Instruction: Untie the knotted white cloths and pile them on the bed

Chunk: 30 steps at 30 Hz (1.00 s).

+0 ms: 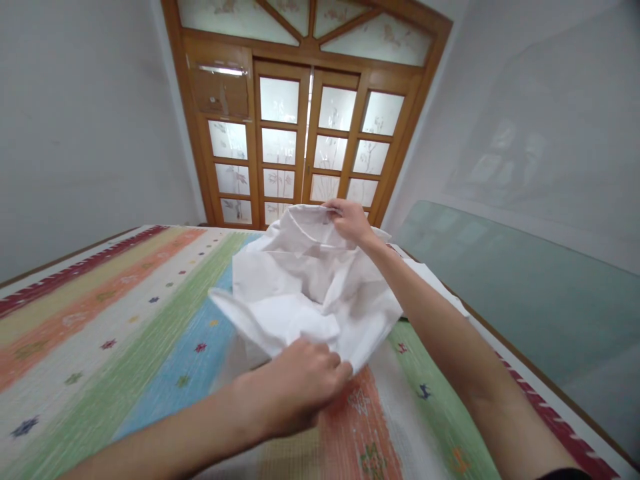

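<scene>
A crumpled white garment [300,287] is held up above a striped, multicoloured cloth [125,333] that covers the surface in front of me. My left hand [295,387] is closed on the near edge of the garment, fingers curled around the fabric. My right hand [350,220] pinches the far top edge, holding it raised. The garment hangs bunched and folded between the two hands, and its lower part rests on the striped cloth.
A wooden door with frosted glass panes [310,140] stands beyond the far edge. White walls rise on both sides. A glossy greenish panel [525,293] runs along the right, beside the surface's red-bordered edge [550,413].
</scene>
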Available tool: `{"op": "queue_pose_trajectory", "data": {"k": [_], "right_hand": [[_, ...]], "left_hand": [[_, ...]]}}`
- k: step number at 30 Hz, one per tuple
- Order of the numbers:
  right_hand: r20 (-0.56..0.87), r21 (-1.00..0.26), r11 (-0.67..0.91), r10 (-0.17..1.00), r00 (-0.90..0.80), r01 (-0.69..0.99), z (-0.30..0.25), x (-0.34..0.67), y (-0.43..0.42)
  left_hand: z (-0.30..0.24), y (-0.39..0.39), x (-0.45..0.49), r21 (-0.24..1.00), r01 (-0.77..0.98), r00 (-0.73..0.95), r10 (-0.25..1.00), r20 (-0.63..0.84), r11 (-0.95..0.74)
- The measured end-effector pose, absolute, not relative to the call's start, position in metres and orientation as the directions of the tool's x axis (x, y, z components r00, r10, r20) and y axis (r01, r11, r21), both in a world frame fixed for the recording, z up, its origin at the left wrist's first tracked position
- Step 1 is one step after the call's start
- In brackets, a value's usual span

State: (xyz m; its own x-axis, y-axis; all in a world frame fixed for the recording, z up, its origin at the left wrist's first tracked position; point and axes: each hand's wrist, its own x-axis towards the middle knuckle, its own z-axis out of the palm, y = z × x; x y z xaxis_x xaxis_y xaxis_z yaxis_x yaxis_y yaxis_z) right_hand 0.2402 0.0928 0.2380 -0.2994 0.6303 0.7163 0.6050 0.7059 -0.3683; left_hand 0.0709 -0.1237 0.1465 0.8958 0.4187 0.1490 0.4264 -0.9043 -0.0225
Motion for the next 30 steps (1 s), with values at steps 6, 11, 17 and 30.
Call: {"op": "queue_pose_trajectory", "data": {"k": [6,11,17,30], "right_hand": [[0.715,-0.330,0.744,0.599,-0.361,0.581,0.237,0.232,0.082],[0.656,-0.356,0.828,0.552,-0.515,0.434,0.233,0.233,0.061],[0.714,-0.296,0.871,0.475,-0.514,0.393,0.259,0.238,0.045],[0.801,0.258,0.599,0.306,-0.515,0.758,0.225,0.233,0.033]], "left_hand": [[0.135,-0.119,0.066,0.023,0.491,0.863,0.489,0.125,-0.871],[0.158,-0.056,0.040,-0.046,0.700,0.567,0.515,0.643,-0.713],[0.190,-0.011,0.035,-0.294,0.775,0.555,0.378,0.741,-0.560],[0.206,0.007,0.045,-0.350,0.815,0.510,0.283,0.812,-0.463]]}}
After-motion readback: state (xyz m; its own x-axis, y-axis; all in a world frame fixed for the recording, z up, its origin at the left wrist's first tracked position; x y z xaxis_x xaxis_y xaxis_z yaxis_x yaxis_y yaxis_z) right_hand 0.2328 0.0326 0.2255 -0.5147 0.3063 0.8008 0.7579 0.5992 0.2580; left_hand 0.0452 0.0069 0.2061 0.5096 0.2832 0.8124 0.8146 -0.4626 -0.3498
